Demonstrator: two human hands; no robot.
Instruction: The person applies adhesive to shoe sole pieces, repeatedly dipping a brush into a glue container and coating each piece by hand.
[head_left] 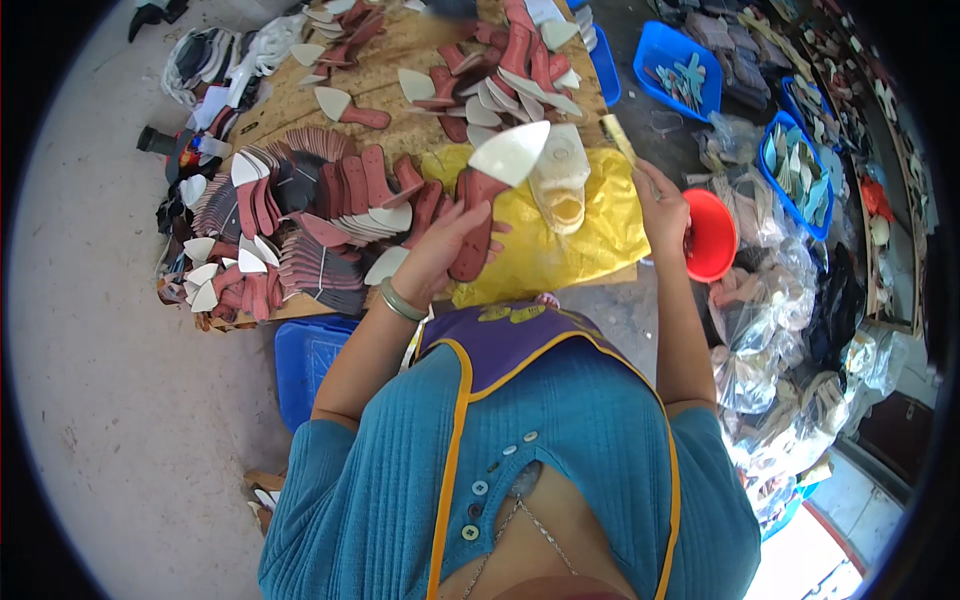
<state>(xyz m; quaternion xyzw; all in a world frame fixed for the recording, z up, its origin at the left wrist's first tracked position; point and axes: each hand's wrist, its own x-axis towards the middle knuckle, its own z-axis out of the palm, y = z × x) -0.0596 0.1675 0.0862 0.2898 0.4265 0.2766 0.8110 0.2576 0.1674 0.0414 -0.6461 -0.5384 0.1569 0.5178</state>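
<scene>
My left hand (pixel 447 242) holds a red-brown insole (pixel 478 205) with a white pointed toe, its fingers wrapped round the heel part. Raised at the right, my right hand (pixel 664 212) grips a brush (pixel 619 138) with a pale head, over the edge of a yellow plastic sheet (pixel 610 225). Between the hands a cut-open whitish plastic jug (pixel 560 175) lies on that sheet, its mouth ringed with yellow residue. Left of my left hand, more red-brown insoles (pixel 350 190) stand in overlapping rows, beside tied bundles of darker insoles (pixel 318 265).
The wooden table (pixel 300 95) carries further heaps of white-toed insoles (pixel 510 80) at its far side. A red bucket (pixel 711 235) stands just beyond my right wrist. Blue bins (pixel 680 65) and plastic bags (pixel 775 300) crowd the right; a blue crate (pixel 305 365) is below the table's front left.
</scene>
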